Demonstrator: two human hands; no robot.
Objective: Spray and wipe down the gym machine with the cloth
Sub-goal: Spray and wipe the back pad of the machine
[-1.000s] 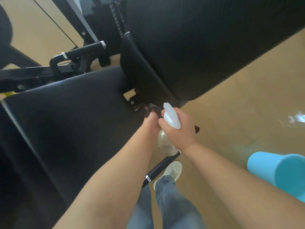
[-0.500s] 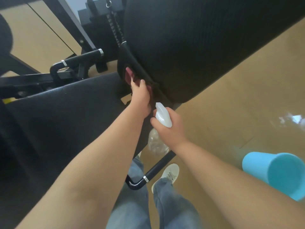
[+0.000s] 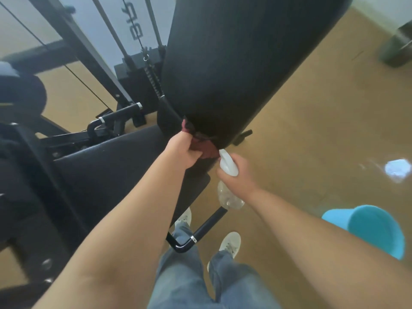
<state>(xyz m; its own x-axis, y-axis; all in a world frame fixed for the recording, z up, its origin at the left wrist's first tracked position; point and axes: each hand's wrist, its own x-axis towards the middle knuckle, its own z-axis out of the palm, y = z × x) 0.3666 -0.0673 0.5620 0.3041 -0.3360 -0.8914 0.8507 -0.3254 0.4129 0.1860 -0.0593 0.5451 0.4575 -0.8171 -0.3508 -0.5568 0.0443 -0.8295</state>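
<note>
The gym machine has a tall black back pad [image 3: 234, 63] and a black seat pad [image 3: 107, 172] below it. My left hand [image 3: 184, 150] grips a dark red cloth [image 3: 204, 148] and holds it against the bottom edge of the back pad, just above the seat. Part of the cloth is tucked under the pad and hidden. My right hand [image 3: 238, 175] grips a clear spray bottle [image 3: 228, 197] with a white trigger head [image 3: 227, 162], held beside the cloth, off the seat's right side.
A light blue bucket [image 3: 374, 230] stands on the tan floor at the right. A black handle bar [image 3: 200, 233] juts out under the seat near my feet. Another handle [image 3: 118, 115], the frame, cables and weight stack [image 3: 138, 79] rise behind the seat.
My left hand has carried the cloth from the gap by the seat hinge up along the pad's side edge and back to its bottom edge. The right hand with the bottle stayed alongside.
</note>
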